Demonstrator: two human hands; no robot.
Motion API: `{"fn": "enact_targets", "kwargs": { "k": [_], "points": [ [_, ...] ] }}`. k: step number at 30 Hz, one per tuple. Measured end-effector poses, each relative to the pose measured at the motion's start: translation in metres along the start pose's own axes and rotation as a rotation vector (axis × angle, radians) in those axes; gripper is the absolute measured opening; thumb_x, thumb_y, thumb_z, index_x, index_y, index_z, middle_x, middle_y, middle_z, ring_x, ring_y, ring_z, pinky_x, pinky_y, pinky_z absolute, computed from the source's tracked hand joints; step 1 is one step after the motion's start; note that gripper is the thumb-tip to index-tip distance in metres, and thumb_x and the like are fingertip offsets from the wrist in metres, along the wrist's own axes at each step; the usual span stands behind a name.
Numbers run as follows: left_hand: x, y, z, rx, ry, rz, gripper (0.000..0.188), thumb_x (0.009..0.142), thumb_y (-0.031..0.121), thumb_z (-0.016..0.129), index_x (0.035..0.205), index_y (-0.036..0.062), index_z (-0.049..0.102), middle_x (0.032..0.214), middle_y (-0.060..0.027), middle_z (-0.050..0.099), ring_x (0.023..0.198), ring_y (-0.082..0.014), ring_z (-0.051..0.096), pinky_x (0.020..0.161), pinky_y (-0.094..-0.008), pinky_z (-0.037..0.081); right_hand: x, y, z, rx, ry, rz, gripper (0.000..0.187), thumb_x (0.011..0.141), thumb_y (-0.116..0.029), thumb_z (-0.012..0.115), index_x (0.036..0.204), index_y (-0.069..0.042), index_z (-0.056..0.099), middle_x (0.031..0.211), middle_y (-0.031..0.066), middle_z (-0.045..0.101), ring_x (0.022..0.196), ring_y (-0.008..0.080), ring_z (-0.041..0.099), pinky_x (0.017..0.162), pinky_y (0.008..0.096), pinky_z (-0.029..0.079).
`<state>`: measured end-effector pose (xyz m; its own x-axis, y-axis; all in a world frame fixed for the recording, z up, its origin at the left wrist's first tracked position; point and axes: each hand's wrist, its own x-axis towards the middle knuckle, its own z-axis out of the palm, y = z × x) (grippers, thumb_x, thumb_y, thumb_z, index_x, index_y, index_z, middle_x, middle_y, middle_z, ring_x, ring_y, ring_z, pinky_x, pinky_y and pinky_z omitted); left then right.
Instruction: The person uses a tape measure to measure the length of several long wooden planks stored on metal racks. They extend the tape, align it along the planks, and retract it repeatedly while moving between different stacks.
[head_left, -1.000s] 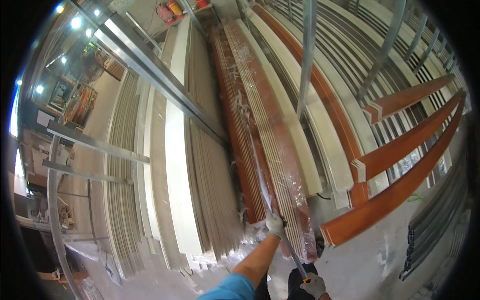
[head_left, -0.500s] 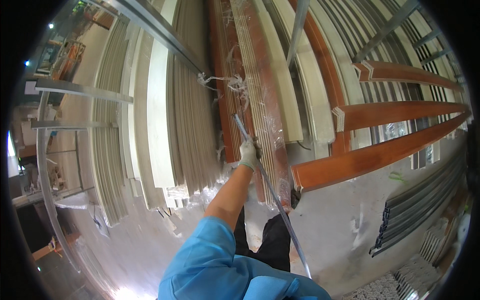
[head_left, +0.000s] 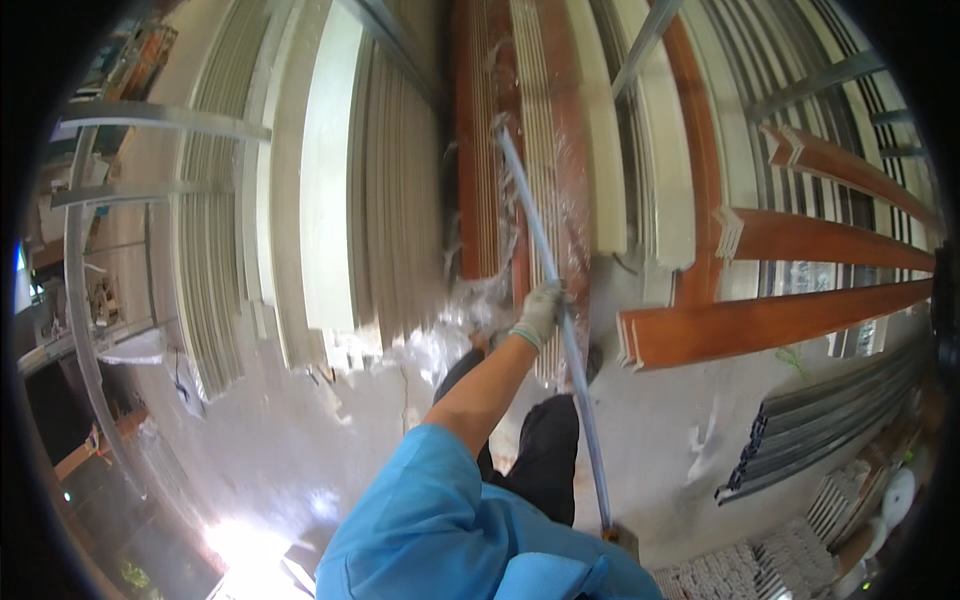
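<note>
My left hand (head_left: 541, 312), in a pale work glove, is closed around a long thin pale-blue strip (head_left: 530, 225). The strip runs from the stacked boards above down past my dark trousers to the lower right. My bare forearm and blue sleeve reach up to it from the lower middle. Just behind the hand stands a bundle of reddish-brown ribbed mouldings (head_left: 480, 180) in torn clear plastic wrap (head_left: 470, 310). My right hand does not show; the strip's lower end disappears behind my shoulder.
Tall white and beige panels (head_left: 330, 200) lean at the left. Brown wooden boards (head_left: 770, 325) jut in from the right. Grey metal profiles (head_left: 820, 430) lie on the concrete floor at the lower right. Metal rails (head_left: 150, 120) stand at the far left.
The view has swung closer to the stacked mouldings. My left hand has stayed gripped on the strip, while my right hand, seen low on the strip a second ago, has dropped out of sight.
</note>
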<state>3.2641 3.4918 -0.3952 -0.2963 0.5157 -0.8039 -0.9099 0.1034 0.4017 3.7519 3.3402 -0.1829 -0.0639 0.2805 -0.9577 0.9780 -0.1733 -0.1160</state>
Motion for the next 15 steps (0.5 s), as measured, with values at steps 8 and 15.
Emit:
{"fn": "enact_targets", "kwargs": {
  "k": [8, 15],
  "points": [
    [-0.138, -0.099, 0.021, 0.095, -0.143, -0.114, 0.03, 0.099, 0.038, 0.056, 0.1, 0.0078, 0.058, 0.074, -0.0051, 0.061, 0.064, -0.0191, 0.062, 0.061, -0.0313, 0.052, 0.101, -0.162, -0.01, 0.333, 0.133, -0.209, 0.047, 0.068, -0.007, 0.076, 0.114, -0.003, 0.065, 0.093, 0.0052, 0.067, 0.086, 0.015, 0.063, 0.078, 0.0297, 0.051],
    [-0.09, -0.038, 0.039, 0.027, -0.172, 0.08, 0.027, 0.099, 0.032, 0.057, 0.09, 0.0059, 0.055, 0.067, -0.0036, 0.057, 0.055, -0.0163, 0.054, 0.055, -0.0294, 0.048, 0.092, -0.126, 0.018, 0.38, 0.074, -0.216, 0.051, 0.067, -0.009, 0.077, 0.116, -0.004, 0.064, 0.101, 0.007, 0.068, 0.091, 0.0174, 0.064, 0.083, 0.0313, 0.051]
  ]
}}
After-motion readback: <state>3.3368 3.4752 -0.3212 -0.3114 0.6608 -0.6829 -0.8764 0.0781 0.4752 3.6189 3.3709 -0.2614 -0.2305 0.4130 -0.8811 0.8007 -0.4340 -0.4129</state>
